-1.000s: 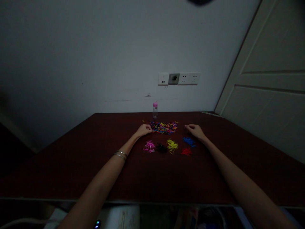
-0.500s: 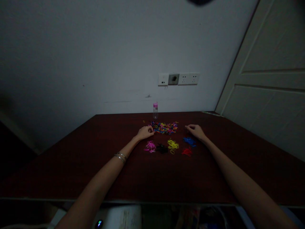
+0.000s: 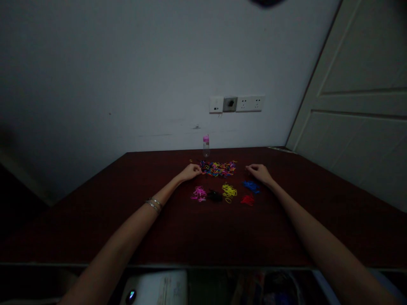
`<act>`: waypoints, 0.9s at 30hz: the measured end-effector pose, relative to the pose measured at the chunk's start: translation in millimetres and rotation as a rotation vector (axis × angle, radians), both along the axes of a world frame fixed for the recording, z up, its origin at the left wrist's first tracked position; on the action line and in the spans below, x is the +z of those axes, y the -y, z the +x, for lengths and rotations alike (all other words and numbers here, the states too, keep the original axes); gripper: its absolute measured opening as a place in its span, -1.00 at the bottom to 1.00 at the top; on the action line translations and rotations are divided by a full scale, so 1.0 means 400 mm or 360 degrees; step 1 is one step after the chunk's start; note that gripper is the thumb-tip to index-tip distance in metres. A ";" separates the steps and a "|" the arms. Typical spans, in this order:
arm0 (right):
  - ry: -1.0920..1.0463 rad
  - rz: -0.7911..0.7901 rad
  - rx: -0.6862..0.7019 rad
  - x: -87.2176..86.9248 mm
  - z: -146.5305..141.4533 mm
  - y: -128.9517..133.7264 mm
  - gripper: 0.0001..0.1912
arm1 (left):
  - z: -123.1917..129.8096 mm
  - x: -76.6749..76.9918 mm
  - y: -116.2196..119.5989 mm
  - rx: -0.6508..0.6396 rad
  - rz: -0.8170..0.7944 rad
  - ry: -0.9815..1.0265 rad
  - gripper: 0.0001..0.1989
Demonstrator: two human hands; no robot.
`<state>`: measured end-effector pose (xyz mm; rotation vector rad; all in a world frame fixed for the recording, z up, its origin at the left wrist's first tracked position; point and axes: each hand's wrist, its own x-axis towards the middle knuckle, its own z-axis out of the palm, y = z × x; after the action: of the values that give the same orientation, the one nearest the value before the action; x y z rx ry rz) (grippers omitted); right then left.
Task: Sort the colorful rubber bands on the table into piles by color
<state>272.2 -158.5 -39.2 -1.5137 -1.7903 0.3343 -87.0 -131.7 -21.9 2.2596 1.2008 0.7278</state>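
Observation:
Small rubber bands of mixed colours lie in a pile (image 3: 219, 169) towards the back of the table. At its left edge is my left hand (image 3: 190, 171), thumb and fingertips closed in a pinch; whatever is between them is too small to make out. My right hand (image 3: 259, 172) rests on the table, apart from the pile's right side, its fingers curled together and their contents hidden. Nearer to me are sorted heaps of bands: pink (image 3: 199, 193), black (image 3: 215, 195), yellow (image 3: 229, 191), blue (image 3: 251, 187) and red (image 3: 247, 200).
A clear bottle with a pink top (image 3: 206, 146) stands behind the pile, near the wall. A stray band (image 3: 190, 161) lies at the back left. Wall sockets (image 3: 249, 103) are above the dark red table (image 3: 203, 237); a white door (image 3: 359, 97) is at right.
My left hand has shifted slightly left and away from me along the mixed pile's edge. My right hand stays in about the same place. The view has shifted slightly.

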 end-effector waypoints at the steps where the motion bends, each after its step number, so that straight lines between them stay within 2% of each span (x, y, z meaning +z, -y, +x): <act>1: 0.0007 -0.0001 -0.0005 0.001 -0.001 0.001 -0.57 | 0.000 0.012 0.002 -0.0013 0.0015 -0.0061 -0.81; 6: 0.0007 -0.0003 -0.0011 0.004 -0.004 0.003 -0.58 | 0.032 0.069 0.026 -0.0046 0.0137 -0.0359 -0.88; 9: 0.0016 -0.0003 -0.0015 0.004 -0.004 0.004 -0.57 | 0.091 0.097 0.064 -0.0134 0.0194 -0.0442 -0.90; 12: 0.0039 -0.0005 -0.0012 0.007 -0.004 0.007 -0.56 | 0.172 0.115 0.119 -0.0348 0.0233 -0.0460 -0.91; 17: 0.0019 -0.0011 0.0007 0.010 -0.009 0.011 -0.56 | 0.288 0.108 0.196 -0.0703 0.0344 -0.0450 -0.90; 22: 0.0037 0.0017 0.0036 0.006 -0.008 0.005 -0.58 | 0.336 0.085 0.220 -0.0906 0.0325 -0.0489 -0.86; 25: 0.0062 0.0025 0.0053 0.003 -0.005 0.001 -0.58 | 0.335 0.081 0.208 -0.0902 0.0275 -0.0379 -0.82; 27: 0.0071 0.0031 0.0047 0.002 -0.004 0.000 -0.58 | 0.320 0.080 0.186 -0.0789 0.0242 -0.0265 -0.80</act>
<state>270.7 -158.5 -38.6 -1.4933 -1.8470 0.2984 41.0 -206.0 10.0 2.6370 0.6154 0.4556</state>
